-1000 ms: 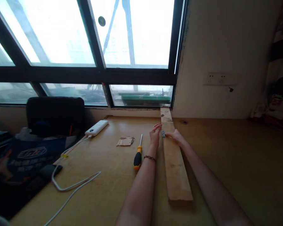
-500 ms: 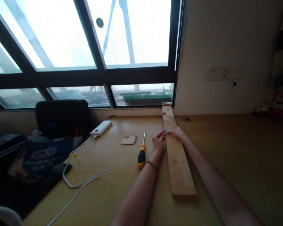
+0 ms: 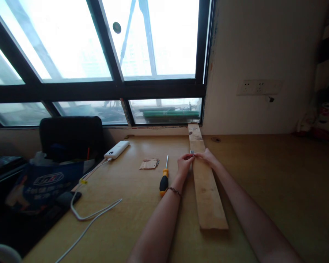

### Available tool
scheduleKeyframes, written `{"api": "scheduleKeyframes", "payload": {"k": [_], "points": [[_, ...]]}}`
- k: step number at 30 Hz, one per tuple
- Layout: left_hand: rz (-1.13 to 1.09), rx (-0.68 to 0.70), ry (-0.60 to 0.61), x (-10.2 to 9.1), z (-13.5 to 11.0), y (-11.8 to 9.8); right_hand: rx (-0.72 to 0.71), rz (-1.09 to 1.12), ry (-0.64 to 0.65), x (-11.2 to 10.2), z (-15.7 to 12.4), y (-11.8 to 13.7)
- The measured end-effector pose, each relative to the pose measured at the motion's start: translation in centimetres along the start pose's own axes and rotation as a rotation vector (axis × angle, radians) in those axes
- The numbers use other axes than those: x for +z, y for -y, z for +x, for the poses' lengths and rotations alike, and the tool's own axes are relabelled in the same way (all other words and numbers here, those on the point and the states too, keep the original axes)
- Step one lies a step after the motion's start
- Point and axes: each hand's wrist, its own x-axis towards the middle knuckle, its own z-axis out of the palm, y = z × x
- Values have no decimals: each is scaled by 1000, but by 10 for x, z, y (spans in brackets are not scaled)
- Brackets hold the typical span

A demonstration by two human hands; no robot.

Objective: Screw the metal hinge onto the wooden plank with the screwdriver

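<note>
A long wooden plank (image 3: 208, 190) lies on the tabletop, stretching away toward the window. Near its left edge, about a third of the way down from the far end, is a small silvery metal piece (image 3: 192, 152). My left hand (image 3: 184, 162) comes in from the left with its fingers pinched together just below that piece. From the right, my right hand (image 3: 206, 156) rests over the plank, its fingertips closed and meeting those of the left. What lies between the fingertips is too small to make out. Left of my left hand lies a screwdriver (image 3: 164, 181) with a yellow-and-black handle.
A small piece of wood (image 3: 148, 163) with metal at its right end lies left of the screwdriver. Farther left are a white power bank (image 3: 117, 149) and its white cable (image 3: 98, 213). A black chair (image 3: 71, 135) and blue bag (image 3: 49, 182) stand beyond the table's left edge.
My fingertips have shifted slightly toward me, so the metal piece now shows beyond them at the plank's edge. The plank and screwdriver stay in place; the view has shifted a little.
</note>
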Motion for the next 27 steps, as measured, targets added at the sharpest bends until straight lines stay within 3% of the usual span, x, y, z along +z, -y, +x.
{"api": "scheduleKeyframes", "payload": {"k": [3, 7, 12, 18, 21, 24, 27], "points": [[-142, -91, 7, 2, 2, 2, 9, 5, -4, 0, 1, -1], [-288, -116, -21, 5, 3, 5, -3, 15, 6, 1, 1, 0], [-341, -158, -43, 5, 5, 6, 4, 9, -7, 0, -7, 6], [-244, -42, -266, 11, -1, 0, 7, 54, 16, 0, -16, 14], [-173, 36, -282, 15, -1, -14, 8, 71, 18, 0, -15, 15], [-54, 136, -242, 4, 4, -40, 29, 67, 5, 1, -14, 14], [71, 198, -189, -30, 14, -63, 49, 67, 6, 0, -12, 13]]}}
